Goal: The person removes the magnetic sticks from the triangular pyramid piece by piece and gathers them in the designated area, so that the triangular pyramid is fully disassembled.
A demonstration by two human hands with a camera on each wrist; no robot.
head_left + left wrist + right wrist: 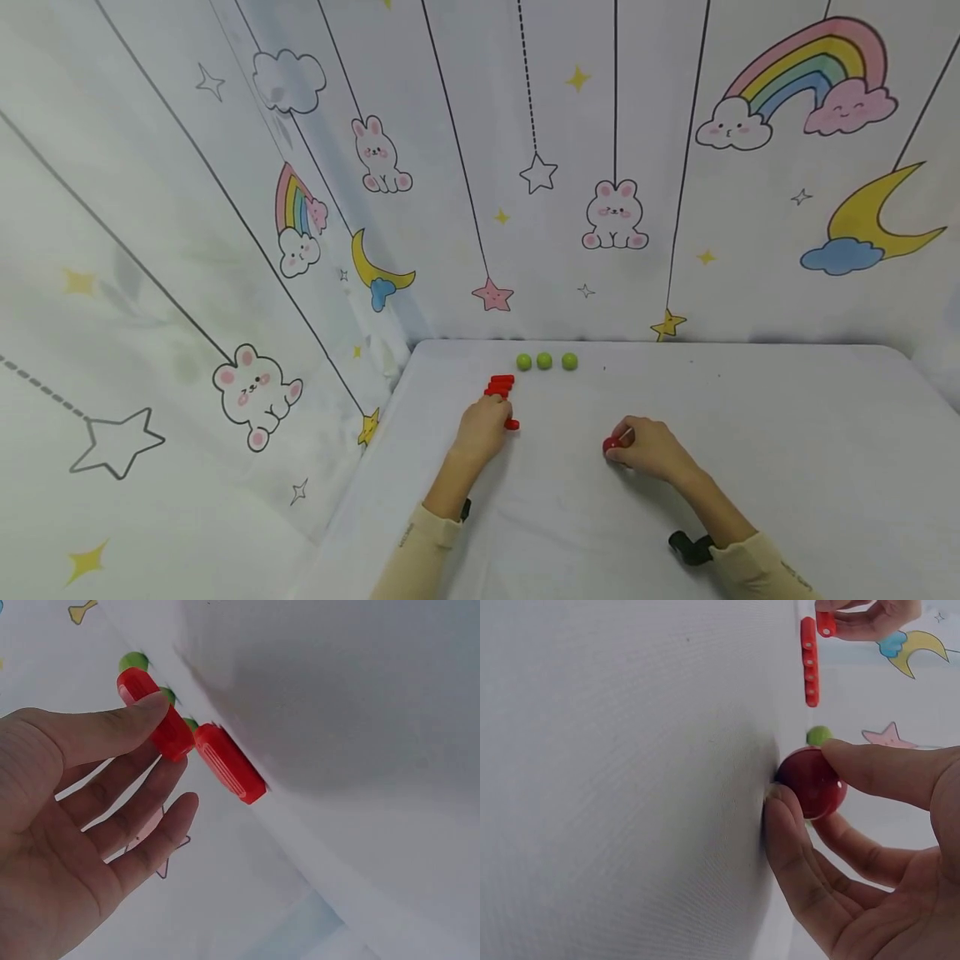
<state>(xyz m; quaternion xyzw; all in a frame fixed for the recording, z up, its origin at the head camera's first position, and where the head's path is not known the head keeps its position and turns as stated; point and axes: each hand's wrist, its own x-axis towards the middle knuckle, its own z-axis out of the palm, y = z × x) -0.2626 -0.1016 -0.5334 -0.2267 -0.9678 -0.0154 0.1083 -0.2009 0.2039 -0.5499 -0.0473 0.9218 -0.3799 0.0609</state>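
Note:
My left hand (483,429) pinches a short red stick (174,735) with faceted sides between thumb and fingertips. It is over a row of similar red sticks (810,667) that lie side by side on the table. One of those lying sticks (229,765) shows just past my left fingertips in the left wrist view. To the right, my right hand (652,450) holds a glossy dark red ball (814,782) between thumb and fingers, low at the tabletop. Part of the stick row is hidden behind my left hand in the head view.
Three green balls, a left one (524,362), a middle one (544,361) and a right one (570,362), stand in a line near the table's back edge. The white table (750,433) meets a curtain (450,208) printed with rabbits, stars and moons behind and at left.

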